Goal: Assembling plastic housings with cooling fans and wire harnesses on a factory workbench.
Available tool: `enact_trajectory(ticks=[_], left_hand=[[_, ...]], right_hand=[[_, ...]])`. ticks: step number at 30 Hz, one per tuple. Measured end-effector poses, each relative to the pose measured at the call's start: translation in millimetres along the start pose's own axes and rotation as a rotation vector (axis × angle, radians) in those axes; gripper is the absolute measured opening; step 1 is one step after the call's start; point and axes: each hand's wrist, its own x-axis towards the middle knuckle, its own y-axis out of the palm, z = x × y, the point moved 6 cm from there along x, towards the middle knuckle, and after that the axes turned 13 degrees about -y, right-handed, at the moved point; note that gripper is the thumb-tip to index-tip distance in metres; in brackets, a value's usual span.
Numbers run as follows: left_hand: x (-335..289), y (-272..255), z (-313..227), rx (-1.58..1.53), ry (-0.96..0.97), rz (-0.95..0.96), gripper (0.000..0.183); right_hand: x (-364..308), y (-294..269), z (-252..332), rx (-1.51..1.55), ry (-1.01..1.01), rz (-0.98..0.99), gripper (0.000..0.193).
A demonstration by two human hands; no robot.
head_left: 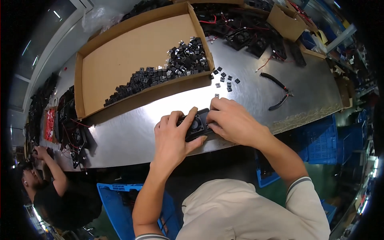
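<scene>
Nearest me, below the desk, stands a blue crate. At the desk's near edge I find the black housing, a small fan showing in it. My left hand grips its left end, thumb along the near side. My right hand is narrowed, fingers bunched at the right end; I cannot tell whether they pinch anything. Farther on, to the right, lie hand cutters; left of these, scattered black square parts. Beyond, a cardboard tray contains a heap of similar parts. At the far side I note black units with red wires.
</scene>
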Motion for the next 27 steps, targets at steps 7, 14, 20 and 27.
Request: enact_trajectory(ticks=[7,14,20,27], left_hand=[[2,-4,-7,0.068,0.014,0.046,0.073],[2,0,-8,0.072,0.001,0.065,0.072],[2,14,5,0.072,0.14,0.01,0.064],[2,10,-3,0.09,0.12,0.083,0.063]], right_hand=[[4,6,3,-0.115,-0.148,0.097,0.009],[9,-10,-6,0.391,-0.048,-0.093,0.022],[60,23,25,0.227,-0.307,-0.032,0.045],[37,1,-6,0.386,-0.123,-0.138,0.03]])
